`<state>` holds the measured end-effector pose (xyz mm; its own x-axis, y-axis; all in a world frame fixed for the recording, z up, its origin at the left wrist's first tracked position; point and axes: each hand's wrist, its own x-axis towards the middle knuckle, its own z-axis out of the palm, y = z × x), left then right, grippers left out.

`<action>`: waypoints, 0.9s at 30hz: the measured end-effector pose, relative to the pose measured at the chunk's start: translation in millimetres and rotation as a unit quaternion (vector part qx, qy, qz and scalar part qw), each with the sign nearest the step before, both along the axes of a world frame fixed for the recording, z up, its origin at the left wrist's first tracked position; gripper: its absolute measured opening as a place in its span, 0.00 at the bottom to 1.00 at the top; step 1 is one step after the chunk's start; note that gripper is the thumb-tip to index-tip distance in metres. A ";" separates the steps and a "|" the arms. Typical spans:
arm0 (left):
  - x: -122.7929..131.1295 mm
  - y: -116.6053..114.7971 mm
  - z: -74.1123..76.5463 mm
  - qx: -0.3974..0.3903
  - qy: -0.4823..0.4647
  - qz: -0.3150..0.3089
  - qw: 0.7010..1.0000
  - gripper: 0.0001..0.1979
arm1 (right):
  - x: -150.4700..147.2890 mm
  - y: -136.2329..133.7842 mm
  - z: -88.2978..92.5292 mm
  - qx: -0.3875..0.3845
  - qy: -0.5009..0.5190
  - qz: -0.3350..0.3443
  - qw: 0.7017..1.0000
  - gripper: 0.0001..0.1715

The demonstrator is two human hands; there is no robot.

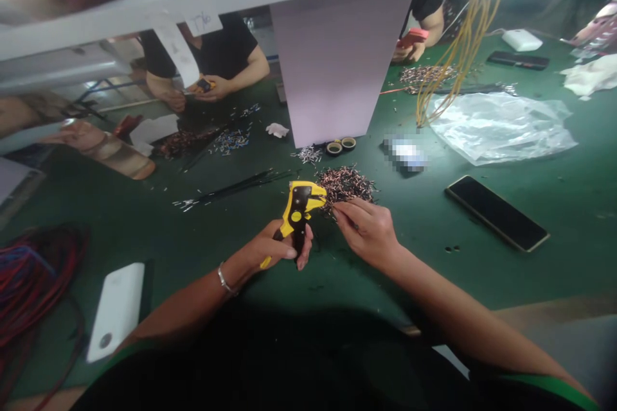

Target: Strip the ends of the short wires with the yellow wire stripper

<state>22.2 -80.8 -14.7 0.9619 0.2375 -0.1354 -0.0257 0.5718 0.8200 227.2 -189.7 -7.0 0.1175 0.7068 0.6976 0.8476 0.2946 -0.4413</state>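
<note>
Gripping a yellow stripper (299, 205), left fingers (303, 259) have room inside table's edge (540, 313); whether right fingers (354, 210) grasp anything, I cannot tell.

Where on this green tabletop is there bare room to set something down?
Between the black wire bundle and the white device lies an open patch; another lies right of the black phone, below the clear plastic bag. It is crowded around the yellow tool and pile of cut pieces.

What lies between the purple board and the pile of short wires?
Two small dark rings and, left of them, silvery bits lie between board and wires, in the head view.
</note>
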 end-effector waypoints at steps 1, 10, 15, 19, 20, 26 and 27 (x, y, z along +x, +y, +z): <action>-0.2 -0.2 -0.2 -0.004 0.000 -0.010 1.000 0.20 | 0.5 0.2 -0.3 -0.002 0.000 0.004 1.000 0.12; -0.9 -1.7 4.5 -0.057 0.006 -0.065 0.996 0.21 | 1.7 0.7 3.4 0.010 0.032 0.049 0.998 0.13; -1.1 -3.7 5.2 -0.052 0.007 -0.059 0.997 0.18 | 1.1 0.5 3.8 -0.002 0.047 0.055 0.997 0.14; -1.6 -4.7 4.5 -0.045 0.012 -0.045 0.998 0.15 | 1.0 0.5 2.8 0.008 0.052 0.059 0.997 0.14; -1.6 -5.1 4.6 -0.043 0.014 -0.042 0.998 0.15 | 1.0 0.6 2.7 0.008 0.053 0.059 0.997 0.14; -0.2 -7.8 7.0 -0.027 0.025 -0.027 0.999 0.12 | 0.8 0.6 2.6 -0.007 0.064 0.043 0.997 0.14; 0.0 -8.2 7.2 -0.026 0.026 -0.024 0.999 0.12 | 0.7 0.6 2.6 -0.010 0.067 0.042 0.997 0.14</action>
